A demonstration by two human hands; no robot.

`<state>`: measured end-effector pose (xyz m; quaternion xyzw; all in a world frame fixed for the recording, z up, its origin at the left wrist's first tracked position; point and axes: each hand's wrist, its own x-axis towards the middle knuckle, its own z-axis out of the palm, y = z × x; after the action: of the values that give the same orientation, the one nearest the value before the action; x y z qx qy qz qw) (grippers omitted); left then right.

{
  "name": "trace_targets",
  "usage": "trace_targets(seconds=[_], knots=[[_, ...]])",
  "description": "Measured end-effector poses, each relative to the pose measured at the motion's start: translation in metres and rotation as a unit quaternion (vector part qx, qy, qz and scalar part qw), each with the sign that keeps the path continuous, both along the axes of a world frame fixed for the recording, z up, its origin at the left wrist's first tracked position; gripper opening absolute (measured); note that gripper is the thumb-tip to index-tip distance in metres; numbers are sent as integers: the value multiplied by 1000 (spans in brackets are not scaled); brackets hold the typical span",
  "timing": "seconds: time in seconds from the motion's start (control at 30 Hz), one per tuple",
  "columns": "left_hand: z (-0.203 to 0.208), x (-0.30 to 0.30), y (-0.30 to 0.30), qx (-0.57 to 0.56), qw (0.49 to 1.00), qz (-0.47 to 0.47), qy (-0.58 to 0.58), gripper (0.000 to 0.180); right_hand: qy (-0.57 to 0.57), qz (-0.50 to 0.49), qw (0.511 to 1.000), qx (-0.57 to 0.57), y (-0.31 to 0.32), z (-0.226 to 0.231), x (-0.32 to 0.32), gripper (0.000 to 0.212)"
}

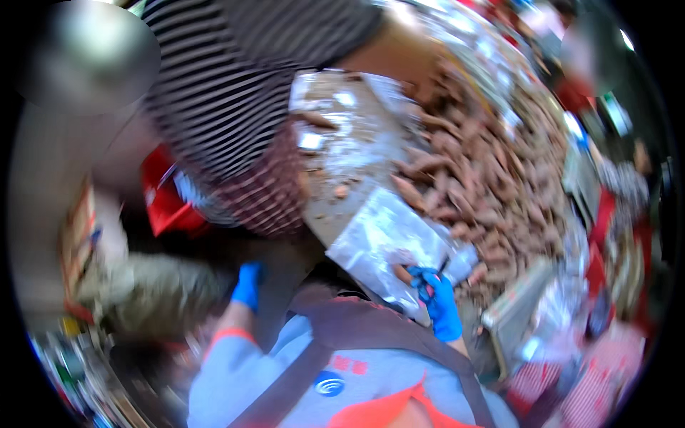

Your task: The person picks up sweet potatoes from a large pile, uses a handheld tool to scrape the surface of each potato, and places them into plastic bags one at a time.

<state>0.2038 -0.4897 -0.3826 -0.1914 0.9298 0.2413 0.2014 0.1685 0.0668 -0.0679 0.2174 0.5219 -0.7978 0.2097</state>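
My right hand (441, 303), in a blue glove, is at the near edge of the table with its fingers bent. A brown piece that looks like a sweet potato (403, 274) sticks out at its fingertips. Under and beyond those fingers lies a clear plastic bag (382, 232), flat over the table edge. A big heap of sweet potatoes (492, 178) spreads beyond the hand to the far right. My left hand (246, 287), gloved in blue too, hangs low at my left, away from the table. Blur hides its fingers.
Across the table's left side stands a person in a striped shirt (235, 93), reaching toward the heap. Crumbs and a loose sweet potato (314, 120) lie on the tabletop (332, 160). A red container (168, 196) and a greenish sack (153, 292) are at left. A board (517, 299) borders the heap.
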Motion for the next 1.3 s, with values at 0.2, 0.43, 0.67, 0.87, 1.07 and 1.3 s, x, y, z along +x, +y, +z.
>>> trace_targets(seconds=[0.2, 0.43, 0.67, 0.87, 1.07, 1.3], knots=[[258, -77, 210, 426, 896, 68, 103, 17, 34, -68, 997, 8, 31, -10, 20, 26], [317, -207, 324, 586, 795, -137, 79, 17, 61, -139, 988, 9, 20, -14, 21, 26], [272, -321, 431, 489, 802, -259, 223, 26, -7, -220, 975, -18, 36, -5, 40, 28], [298, -435, 453, 339, 821, -57, 455, 57, -22, -256, 966, -13, 46, -16, 43, 33], [298, -471, 460, 351, 740, 87, 567, 57, -21, -275, 961, -25, 47, -22, 35, 30], [301, -437, 487, 284, 801, -159, 502, 41, -61, -276, 957, -64, 55, -29, 24, 28]])
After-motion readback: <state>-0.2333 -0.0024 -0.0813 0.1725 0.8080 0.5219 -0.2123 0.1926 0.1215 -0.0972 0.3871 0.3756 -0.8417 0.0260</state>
